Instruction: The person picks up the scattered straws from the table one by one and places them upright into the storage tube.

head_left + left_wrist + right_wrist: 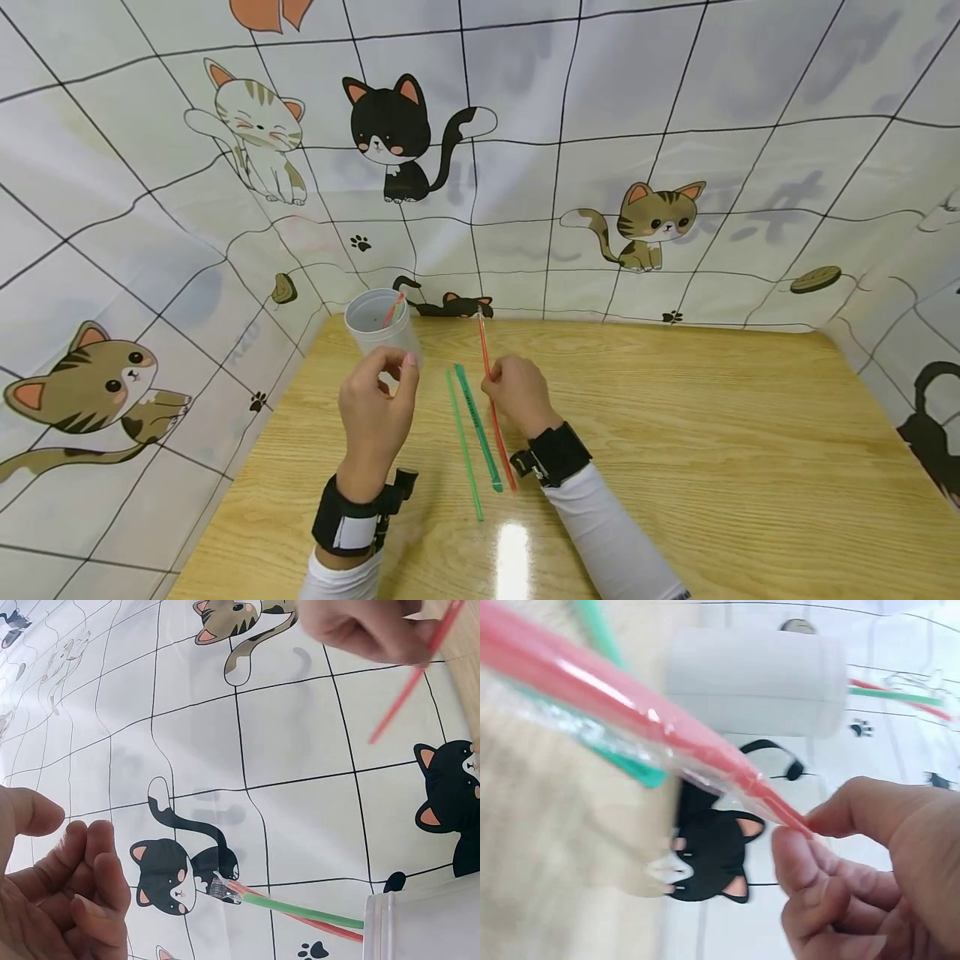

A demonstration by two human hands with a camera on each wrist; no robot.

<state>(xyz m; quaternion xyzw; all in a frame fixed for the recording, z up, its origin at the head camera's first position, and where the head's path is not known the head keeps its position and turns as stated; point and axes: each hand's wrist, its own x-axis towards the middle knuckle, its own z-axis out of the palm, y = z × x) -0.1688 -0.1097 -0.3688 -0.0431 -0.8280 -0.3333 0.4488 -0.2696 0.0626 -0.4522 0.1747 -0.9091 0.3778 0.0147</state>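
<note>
My right hand (521,396) pinches a red straw (630,709) between thumb and fingers. A clear wrapper (697,780) shows along the straw in the right wrist view. To its left on the table lie a teal-green straw (480,433) and a thinner light green straw (465,450). My left hand (375,408) is raised near the cup, its fingers loosely bent and a gap between thumb and fingertips, holding nothing. A whitish plastic cup (375,340) stands behind it. Red and green straws (300,911) stick out of the cup.
The wooden table (675,450) reaches to a cloth backdrop (525,183) printed with cats and grid lines, which stands behind it and on both sides. The cup is near the back left corner.
</note>
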